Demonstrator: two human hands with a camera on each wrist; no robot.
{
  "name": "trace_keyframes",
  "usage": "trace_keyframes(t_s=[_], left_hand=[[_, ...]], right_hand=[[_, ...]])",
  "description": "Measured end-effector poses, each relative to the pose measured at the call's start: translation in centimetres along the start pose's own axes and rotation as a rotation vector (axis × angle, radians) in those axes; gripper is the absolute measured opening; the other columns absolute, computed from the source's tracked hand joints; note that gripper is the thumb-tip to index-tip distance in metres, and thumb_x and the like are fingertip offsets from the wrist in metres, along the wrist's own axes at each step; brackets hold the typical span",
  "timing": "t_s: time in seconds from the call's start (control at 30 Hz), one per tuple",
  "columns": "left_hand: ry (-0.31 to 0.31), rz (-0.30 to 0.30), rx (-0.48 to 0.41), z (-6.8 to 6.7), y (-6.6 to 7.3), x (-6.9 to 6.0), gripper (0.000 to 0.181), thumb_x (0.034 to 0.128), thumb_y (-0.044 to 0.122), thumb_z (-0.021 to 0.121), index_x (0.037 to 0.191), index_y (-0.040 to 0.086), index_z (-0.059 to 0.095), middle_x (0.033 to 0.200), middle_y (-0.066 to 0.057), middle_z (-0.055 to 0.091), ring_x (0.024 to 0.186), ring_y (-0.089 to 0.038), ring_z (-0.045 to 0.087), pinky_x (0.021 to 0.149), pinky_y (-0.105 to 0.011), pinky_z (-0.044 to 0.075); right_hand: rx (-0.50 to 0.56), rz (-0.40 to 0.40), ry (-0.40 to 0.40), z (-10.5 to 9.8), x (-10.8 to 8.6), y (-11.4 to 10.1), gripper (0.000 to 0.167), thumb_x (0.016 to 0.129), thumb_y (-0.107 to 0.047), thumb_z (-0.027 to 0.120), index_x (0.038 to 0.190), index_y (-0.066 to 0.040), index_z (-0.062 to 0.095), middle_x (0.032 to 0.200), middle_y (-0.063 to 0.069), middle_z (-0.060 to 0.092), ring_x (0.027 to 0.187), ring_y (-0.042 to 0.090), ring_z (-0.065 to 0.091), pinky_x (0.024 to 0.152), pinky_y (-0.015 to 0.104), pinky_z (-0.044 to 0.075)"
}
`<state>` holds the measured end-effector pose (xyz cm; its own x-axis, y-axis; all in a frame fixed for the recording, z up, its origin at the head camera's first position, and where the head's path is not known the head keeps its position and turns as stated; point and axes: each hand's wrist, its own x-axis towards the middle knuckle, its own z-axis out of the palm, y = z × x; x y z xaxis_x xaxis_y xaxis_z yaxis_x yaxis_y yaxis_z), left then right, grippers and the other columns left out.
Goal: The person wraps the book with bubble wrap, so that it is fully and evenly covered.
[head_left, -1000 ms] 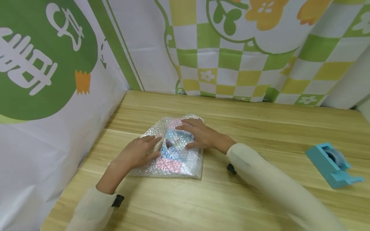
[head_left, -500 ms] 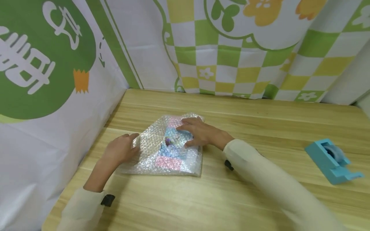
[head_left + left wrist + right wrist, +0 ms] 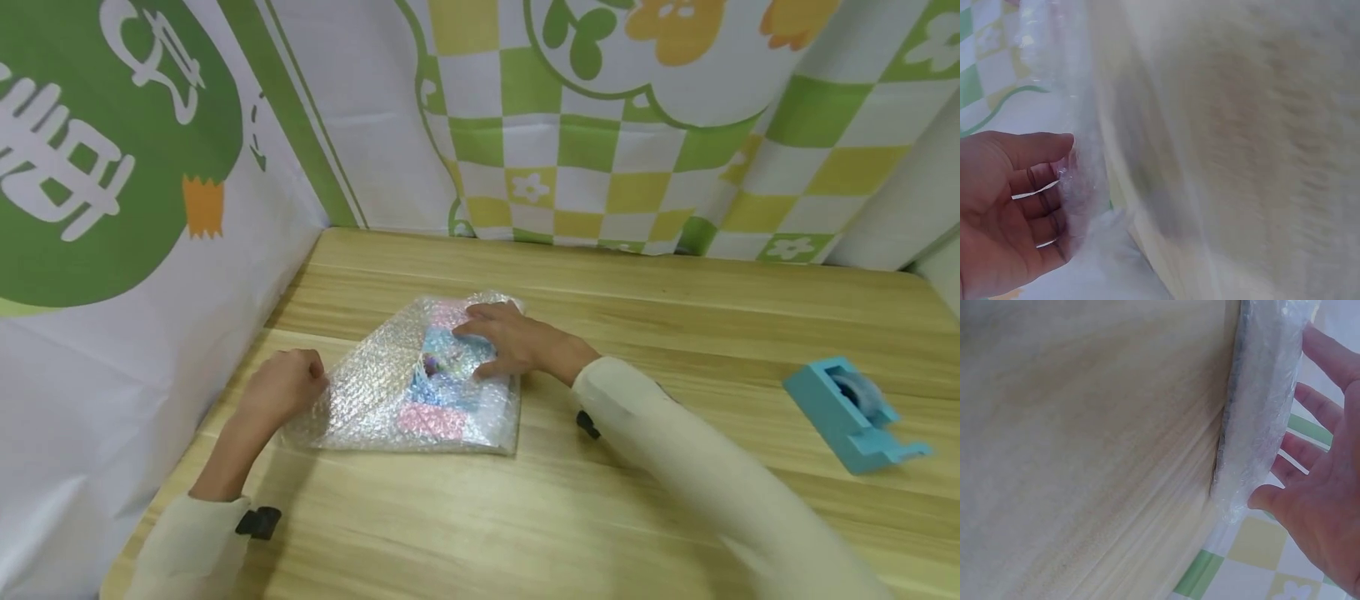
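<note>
A flat item with pink and blue patches (image 3: pixel 433 422) lies under clear bubble wrap (image 3: pixel 375 387) on the wooden table. At the wrap's left edge, my left hand (image 3: pixel 281 387) pinches the film; in the left wrist view the fingers of that hand (image 3: pixel 1013 200) are curled at the sheet's edge. My right hand (image 3: pixel 521 340) rests spread on the upper right part of the wrapped item. Seen from the right wrist, the fingertips of the right hand (image 3: pixel 1329 469) touch the wrapped surface (image 3: pixel 1260 400).
A blue tape dispenser (image 3: pixel 843 417) with a roll of tape stands on the right side of the wooden table (image 3: pixel 600 517). Behind the table hangs a green, yellow and white checked cloth (image 3: pixel 585 158), and a white and green printed cloth (image 3: pixel 247 242) covers the left side.
My left hand has moved left from on top of the wrap to its left edge, and the film there is drawn out to the left. My right hand stays on the item.
</note>
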<state>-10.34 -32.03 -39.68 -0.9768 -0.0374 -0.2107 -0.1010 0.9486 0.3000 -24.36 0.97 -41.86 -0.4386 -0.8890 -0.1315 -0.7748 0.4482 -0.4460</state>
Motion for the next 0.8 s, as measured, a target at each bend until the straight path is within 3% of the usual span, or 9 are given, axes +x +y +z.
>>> trace_keyframes(t_s=[0.2,0.43,0.8], left_hand=[[0.005,0.035,-0.134,-1.2,0.6,-0.6,0.008,0.0942,0.006,0.062,0.092,-0.002,0.062,0.078,-0.008,0.062,0.061,-0.019,0.053,0.056,-0.034,0.047],[-0.014,0.058,-0.288,-2.3,1.7,-1.1,0.006,0.0891,0.005,0.064,0.092,0.0,0.065,0.081,-0.006,0.063,0.073,-0.02,0.056,0.063,-0.033,0.048],[0.046,0.054,-0.452,-3.5,4.1,-1.9,0.011,0.0959,0.004,0.061,0.099,-0.005,0.066,0.085,-0.014,0.068,0.07,-0.021,0.061,0.058,-0.029,0.049]], right_hand=[[0.001,0.003,0.006,-0.1,0.0,-0.1,0.074,0.09,-0.039,0.075,0.151,-0.011,0.044,0.161,0.02,0.024,0.149,0.036,0.016,0.118,0.058,0.005],[0.013,0.003,0.009,-0.2,-0.1,-0.1,0.073,0.09,-0.038,0.075,0.15,-0.011,0.045,0.16,0.02,0.025,0.149,0.037,0.017,0.118,0.059,0.005],[-0.009,-0.006,0.007,0.1,-0.2,0.1,0.073,0.091,-0.04,0.073,0.151,-0.011,0.044,0.161,0.019,0.024,0.149,0.037,0.017,0.118,0.059,0.006]])
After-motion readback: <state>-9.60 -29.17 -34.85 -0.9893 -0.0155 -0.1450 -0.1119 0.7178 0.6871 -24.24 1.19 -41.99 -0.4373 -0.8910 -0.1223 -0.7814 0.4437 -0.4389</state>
